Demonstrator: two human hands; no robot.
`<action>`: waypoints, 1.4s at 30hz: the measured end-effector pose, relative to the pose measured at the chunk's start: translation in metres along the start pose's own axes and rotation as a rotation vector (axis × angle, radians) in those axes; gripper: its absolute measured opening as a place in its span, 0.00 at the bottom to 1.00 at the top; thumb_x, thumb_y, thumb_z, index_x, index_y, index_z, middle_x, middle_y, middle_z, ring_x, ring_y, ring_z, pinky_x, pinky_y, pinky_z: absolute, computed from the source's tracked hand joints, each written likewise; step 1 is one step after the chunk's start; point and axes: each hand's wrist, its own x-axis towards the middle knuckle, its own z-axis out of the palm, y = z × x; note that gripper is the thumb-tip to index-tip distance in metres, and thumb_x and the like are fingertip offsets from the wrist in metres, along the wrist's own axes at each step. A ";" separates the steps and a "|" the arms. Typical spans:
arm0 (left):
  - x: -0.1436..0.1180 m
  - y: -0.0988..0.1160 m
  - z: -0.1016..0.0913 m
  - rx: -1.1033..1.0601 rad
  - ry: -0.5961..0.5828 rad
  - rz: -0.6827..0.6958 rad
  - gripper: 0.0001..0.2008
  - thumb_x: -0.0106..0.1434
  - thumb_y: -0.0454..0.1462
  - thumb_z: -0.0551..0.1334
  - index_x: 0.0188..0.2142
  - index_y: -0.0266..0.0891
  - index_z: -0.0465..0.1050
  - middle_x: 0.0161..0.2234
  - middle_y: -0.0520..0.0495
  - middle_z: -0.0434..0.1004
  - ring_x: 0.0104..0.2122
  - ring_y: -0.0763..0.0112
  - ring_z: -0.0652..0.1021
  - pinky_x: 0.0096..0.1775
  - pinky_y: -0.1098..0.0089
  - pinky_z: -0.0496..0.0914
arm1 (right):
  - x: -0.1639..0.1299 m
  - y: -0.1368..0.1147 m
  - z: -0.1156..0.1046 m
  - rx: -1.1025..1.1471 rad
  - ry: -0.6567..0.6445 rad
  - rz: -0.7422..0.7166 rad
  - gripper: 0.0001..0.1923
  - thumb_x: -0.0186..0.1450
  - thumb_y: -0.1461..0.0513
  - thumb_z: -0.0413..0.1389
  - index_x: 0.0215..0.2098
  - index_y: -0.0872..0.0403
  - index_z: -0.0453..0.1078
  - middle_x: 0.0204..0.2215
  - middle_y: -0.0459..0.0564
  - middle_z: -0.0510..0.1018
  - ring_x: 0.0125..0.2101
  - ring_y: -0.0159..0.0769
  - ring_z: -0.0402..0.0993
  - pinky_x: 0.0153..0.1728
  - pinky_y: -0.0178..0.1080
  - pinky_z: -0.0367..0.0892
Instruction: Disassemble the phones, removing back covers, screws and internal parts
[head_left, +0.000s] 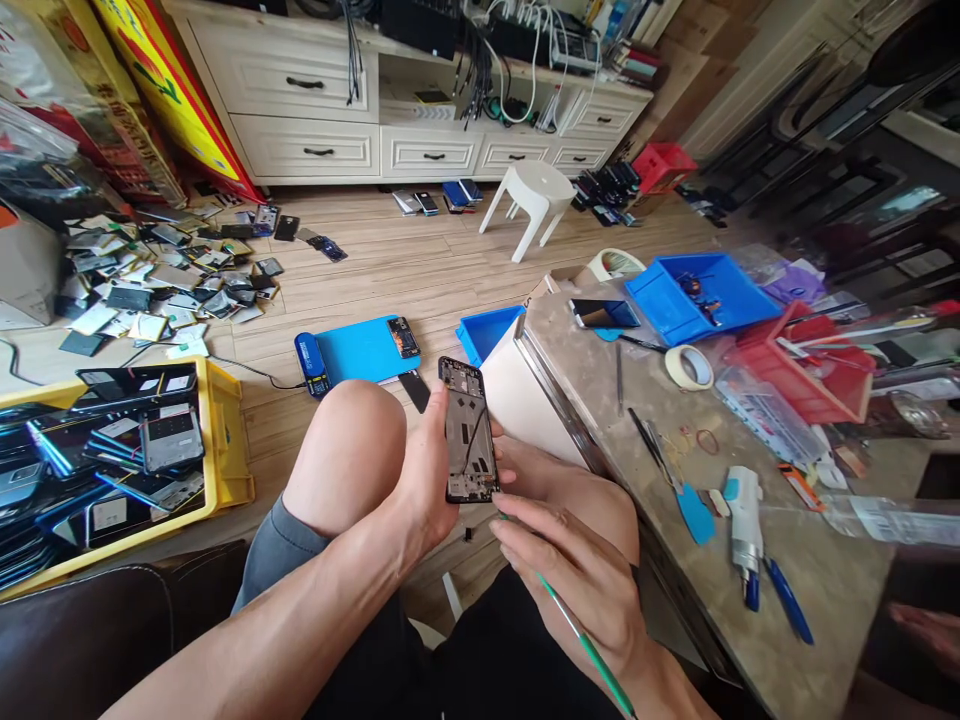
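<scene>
- Phone frame (pixel 459 435): opened, grasped in left hand (pixel 424 470), left edge partly hidden by it
- Right hand (pixel 581 560): pinching green tool (pixel 589 650) near the frame's lower corner; tip hard to make out, contact uncertain
- Blue mat (pixel 352 350): beyond the frame, to its left
- Yellow crate (pixel 229 450): well left of the frame, cut off
- Tabletop (pixel 585 380): right of the frame, far end blurred

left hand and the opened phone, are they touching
Touching. The head view shows the left hand holding the opened phone, its thumb lying along one long edge.
</scene>
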 end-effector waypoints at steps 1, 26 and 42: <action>0.000 0.000 0.000 -0.002 -0.002 0.000 0.28 0.72 0.56 0.50 0.47 0.35 0.75 0.34 0.42 0.80 0.28 0.64 0.80 0.29 0.67 0.77 | 0.001 0.001 0.001 -0.005 0.007 -0.005 0.33 0.63 0.76 0.61 0.65 0.51 0.69 0.54 0.55 0.80 0.51 0.46 0.80 0.51 0.47 0.81; 0.002 -0.003 -0.001 0.054 -0.040 -0.050 0.29 0.72 0.56 0.49 0.44 0.33 0.75 0.36 0.37 0.81 0.25 0.61 0.81 0.26 0.62 0.77 | 0.018 0.010 -0.010 0.307 0.059 0.259 0.19 0.69 0.69 0.59 0.54 0.45 0.78 0.48 0.48 0.85 0.49 0.44 0.83 0.49 0.44 0.82; 0.001 -0.012 -0.003 0.168 0.106 -0.005 0.27 0.72 0.56 0.51 0.45 0.35 0.74 0.31 0.42 0.79 0.23 0.67 0.79 0.24 0.69 0.74 | 0.025 0.016 -0.005 0.221 -0.059 0.249 0.12 0.69 0.66 0.61 0.46 0.46 0.81 0.36 0.46 0.87 0.33 0.40 0.86 0.36 0.38 0.84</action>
